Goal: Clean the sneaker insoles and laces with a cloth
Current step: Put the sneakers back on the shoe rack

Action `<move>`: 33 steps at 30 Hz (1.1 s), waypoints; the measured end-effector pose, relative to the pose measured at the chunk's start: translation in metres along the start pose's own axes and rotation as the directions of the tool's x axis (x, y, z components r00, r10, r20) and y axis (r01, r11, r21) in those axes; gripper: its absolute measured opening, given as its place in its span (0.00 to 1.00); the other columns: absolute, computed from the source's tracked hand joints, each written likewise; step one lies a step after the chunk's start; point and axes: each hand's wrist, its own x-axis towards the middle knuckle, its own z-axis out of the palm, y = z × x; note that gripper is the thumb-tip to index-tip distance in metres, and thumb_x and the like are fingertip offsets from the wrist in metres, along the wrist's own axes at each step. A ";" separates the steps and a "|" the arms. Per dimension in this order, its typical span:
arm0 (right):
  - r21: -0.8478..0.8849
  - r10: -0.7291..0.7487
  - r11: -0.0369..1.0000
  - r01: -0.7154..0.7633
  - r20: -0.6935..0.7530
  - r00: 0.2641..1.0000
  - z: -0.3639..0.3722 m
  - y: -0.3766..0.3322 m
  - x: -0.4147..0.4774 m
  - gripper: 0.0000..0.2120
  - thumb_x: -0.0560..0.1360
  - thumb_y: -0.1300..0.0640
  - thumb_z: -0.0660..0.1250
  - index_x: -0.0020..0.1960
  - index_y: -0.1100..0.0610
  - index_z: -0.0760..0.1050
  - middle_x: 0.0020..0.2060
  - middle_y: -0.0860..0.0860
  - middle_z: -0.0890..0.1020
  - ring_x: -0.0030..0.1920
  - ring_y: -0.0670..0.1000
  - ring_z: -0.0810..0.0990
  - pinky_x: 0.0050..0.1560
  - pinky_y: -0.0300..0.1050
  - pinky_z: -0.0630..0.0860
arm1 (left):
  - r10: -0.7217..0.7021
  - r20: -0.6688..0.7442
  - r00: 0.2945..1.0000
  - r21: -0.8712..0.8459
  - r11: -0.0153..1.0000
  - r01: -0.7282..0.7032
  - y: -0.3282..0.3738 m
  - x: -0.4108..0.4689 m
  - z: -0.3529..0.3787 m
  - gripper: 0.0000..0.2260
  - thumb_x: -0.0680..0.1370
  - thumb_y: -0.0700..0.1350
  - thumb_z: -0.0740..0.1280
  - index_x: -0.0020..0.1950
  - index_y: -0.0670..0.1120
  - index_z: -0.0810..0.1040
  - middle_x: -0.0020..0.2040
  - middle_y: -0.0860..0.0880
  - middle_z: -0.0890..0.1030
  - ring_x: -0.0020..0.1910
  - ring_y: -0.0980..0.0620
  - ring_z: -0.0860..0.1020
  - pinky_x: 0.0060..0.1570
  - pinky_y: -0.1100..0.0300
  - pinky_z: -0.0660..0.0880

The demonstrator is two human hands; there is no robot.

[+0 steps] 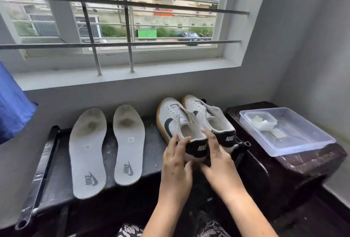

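Two grey insoles lie side by side on the dark bench, the left insole (88, 151) and the right insole (129, 143), both with dark stains near the toe end. Right of them stand two white sneakers with black heel tabs, the near sneaker (175, 121) and the far sneaker (210, 117), with no laces in their eyelets. My left hand (177, 158) grips the heel of the near sneaker, fingers over the collar and thumb below. My right hand (217, 158) holds the same heel from the right, index finger stretched along the collar. No cloth or laces show.
A clear plastic tub (303, 142) stands on a dark wooden stand (295, 168) at the right, holding a smaller lidded box (260, 121) and a whitish lump. The dark bench (56, 180) sits under a barred window. Blue fabric (11, 106) hangs at the far left.
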 end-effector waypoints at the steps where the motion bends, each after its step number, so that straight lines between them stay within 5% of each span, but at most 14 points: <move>1: -0.041 0.003 0.999 -0.003 -0.012 1.000 -0.001 -0.003 -0.006 0.40 0.71 0.63 0.70 0.72 0.38 0.54 0.59 0.45 0.76 0.57 0.45 0.77 0.55 0.35 0.72 | -0.006 0.006 1.000 0.002 1.000 0.006 0.003 -0.003 -0.002 0.32 0.73 0.32 0.66 0.71 0.57 0.65 0.73 0.56 0.60 0.71 0.62 0.58 0.67 0.77 0.50; 5: -0.151 0.016 0.988 -0.034 -0.118 0.993 -0.008 -0.017 -0.031 0.39 0.73 0.60 0.69 0.72 0.38 0.50 0.64 0.43 0.73 0.62 0.49 0.75 0.55 0.43 0.76 | -0.034 0.042 0.999 -0.057 0.998 0.036 0.007 -0.015 -0.010 0.33 0.71 0.32 0.67 0.69 0.57 0.66 0.66 0.63 0.66 0.68 0.62 0.64 0.67 0.54 0.69; 9: -0.229 0.031 0.972 -0.055 -0.107 0.994 -0.016 -0.039 -0.055 0.25 0.75 0.53 0.65 0.68 0.44 0.60 0.56 0.44 0.77 0.58 0.49 0.77 0.51 0.47 0.76 | -0.077 0.092 0.993 -0.038 0.996 0.081 0.017 -0.032 -0.022 0.26 0.71 0.35 0.68 0.65 0.55 0.71 0.56 0.67 0.67 0.62 0.60 0.69 0.64 0.54 0.71; 12: -0.283 0.080 0.956 -0.077 -0.001 0.997 -0.013 -0.048 -0.065 0.13 0.77 0.50 0.62 0.60 0.49 0.68 0.53 0.46 0.79 0.55 0.52 0.79 0.50 0.46 0.75 | -0.103 0.173 0.980 0.066 0.994 0.093 0.015 -0.040 -0.028 0.18 0.70 0.37 0.69 0.57 0.53 0.75 0.53 0.61 0.75 0.56 0.58 0.73 0.58 0.58 0.73; 16: -0.367 0.139 0.927 -0.076 0.149 0.979 0.003 -0.045 -0.065 0.11 0.77 0.52 0.61 0.58 0.53 0.72 0.54 0.52 0.80 0.56 0.56 0.79 0.51 0.48 0.75 | -0.232 0.313 0.921 0.229 0.959 0.164 0.006 -0.047 -0.031 0.10 0.70 0.43 0.66 0.50 0.52 0.77 0.50 0.53 0.80 0.51 0.53 0.77 0.51 0.58 0.74; 19: -0.401 0.209 0.912 -0.089 0.266 0.941 0.024 -0.035 -0.056 0.10 0.75 0.56 0.61 0.56 0.54 0.74 0.54 0.54 0.80 0.56 0.57 0.79 0.51 0.49 0.75 | -0.393 0.429 0.813 0.385 0.894 0.229 -0.012 -0.046 -0.030 0.08 0.71 0.44 0.63 0.49 0.51 0.76 0.49 0.51 0.81 0.47 0.51 0.78 0.47 0.56 0.75; 24: -0.536 0.351 0.844 -0.030 0.508 0.787 0.070 -0.003 -0.029 0.13 0.74 0.60 0.61 0.57 0.57 0.75 0.57 0.56 0.79 0.58 0.59 0.79 0.52 0.50 0.74 | -0.576 0.576 0.579 0.543 0.800 0.256 -0.067 -0.034 -0.007 0.07 0.73 0.41 0.62 0.34 0.48 0.71 0.39 0.48 0.78 0.44 0.45 0.79 0.35 0.61 0.68; 26: -0.562 0.399 0.827 -0.002 0.585 0.706 0.096 0.015 -0.019 0.15 0.74 0.60 0.62 0.60 0.58 0.75 0.59 0.57 0.78 0.59 0.59 0.78 0.55 0.50 0.74 | -0.622 0.596 0.508 0.582 0.770 0.260 -0.089 -0.035 0.006 0.06 0.75 0.41 0.63 0.45 0.44 0.80 0.48 0.43 0.82 0.54 0.43 0.79 0.41 0.60 0.71; 28: -0.580 0.460 0.814 0.025 0.671 0.582 0.131 0.040 -0.010 0.19 0.73 0.59 0.64 0.63 0.58 0.75 0.63 0.56 0.77 0.62 0.57 0.77 0.60 0.51 0.75 | -0.659 0.599 0.455 0.607 0.744 0.278 -0.114 -0.042 0.021 0.14 0.77 0.43 0.62 0.61 0.43 0.78 0.62 0.42 0.78 0.61 0.46 0.77 0.54 0.58 0.72; 33: -0.593 0.538 0.804 0.049 0.759 0.367 0.186 0.087 -0.013 0.18 0.76 0.56 0.62 0.65 0.59 0.74 0.65 0.58 0.76 0.64 0.58 0.75 0.62 0.51 0.73 | -0.773 0.592 0.228 0.684 0.632 0.364 -0.170 -0.074 0.037 0.15 0.79 0.43 0.60 0.63 0.44 0.77 0.64 0.44 0.78 0.62 0.47 0.76 0.56 0.60 0.71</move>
